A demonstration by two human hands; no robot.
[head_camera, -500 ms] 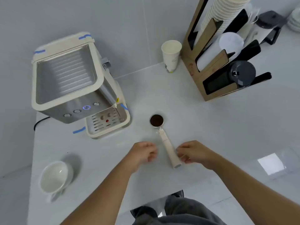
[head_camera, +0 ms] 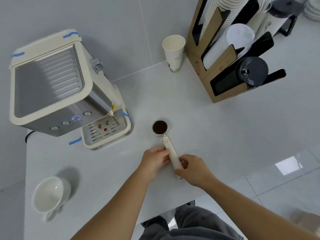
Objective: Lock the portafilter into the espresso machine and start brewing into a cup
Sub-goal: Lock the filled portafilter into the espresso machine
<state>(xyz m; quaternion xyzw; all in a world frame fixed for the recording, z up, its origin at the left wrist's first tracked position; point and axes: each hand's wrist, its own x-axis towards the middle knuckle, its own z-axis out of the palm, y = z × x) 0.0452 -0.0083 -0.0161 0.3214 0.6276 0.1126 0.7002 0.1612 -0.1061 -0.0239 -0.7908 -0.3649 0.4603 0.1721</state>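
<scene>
The portafilter point(head_camera: 170, 149) lies on the white table, its basket full of dark coffee grounds, its cream handle pointing toward me. My left hand point(head_camera: 155, 161) touches the handle from the left, fingers curled against it. My right hand point(head_camera: 193, 168) closes round the handle's near end from the right. The cream and steel espresso machine point(head_camera: 50, 84) stands at the left, one button lit blue, with an empty drip tray point(head_camera: 103, 134). A white ceramic cup point(head_camera: 50, 194) sits at the near left.
A paper cup point(head_camera: 174, 52) stands by the back wall. A cardboard holder point(head_camera: 225, 54) with stacked cups and lids fills the back right. The table's near edge point(head_camera: 173, 208) runs just above my lap. A black cable point(head_camera: 27, 135) trails left of the machine.
Both hands have closed in from either side onto the portafilter handle. The portafilter itself still lies in the same spot.
</scene>
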